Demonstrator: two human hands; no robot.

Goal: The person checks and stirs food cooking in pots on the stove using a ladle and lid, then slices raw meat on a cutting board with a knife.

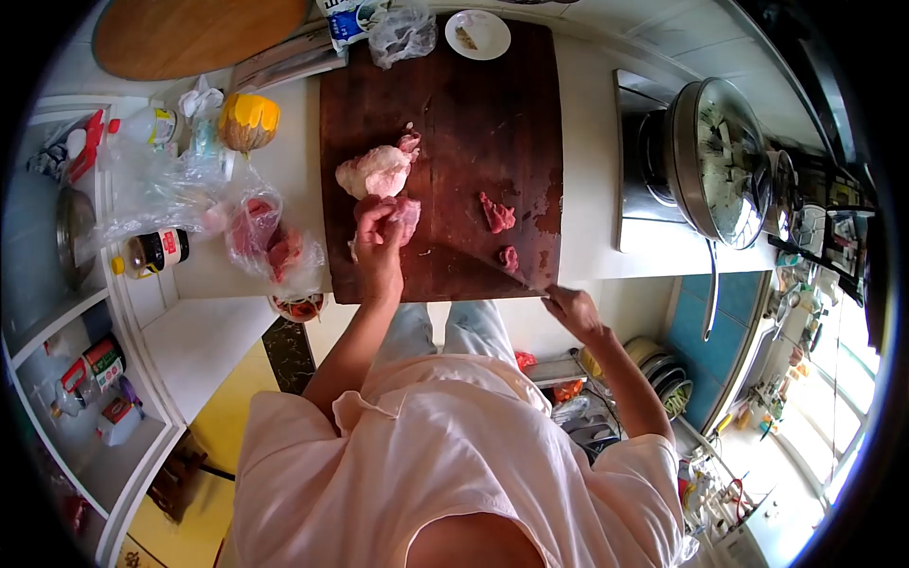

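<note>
On the dark wooden board [454, 123] lies a large pale piece of meat [374, 172]. Just below it, my left hand [379, 232] has its fingers closed on a smaller pink piece of meat [408, 216]. My right hand [574, 312], past the board's lower right edge, grips a knife [488, 267] whose dark blade reaches left over the board. Two red meat pieces rest on the right part of the board, one larger [496, 213] and one small [509, 257] near the blade.
A white plate [477, 35] and a crumpled plastic bag [402, 36] are at the board's far edge. Bagged meat [256, 227], a dark bottle [156, 251] and a yellow-topped pumpkin [249, 121] stand left. Right is a lidded pan [724, 161] on the stove, its handle pointing toward me.
</note>
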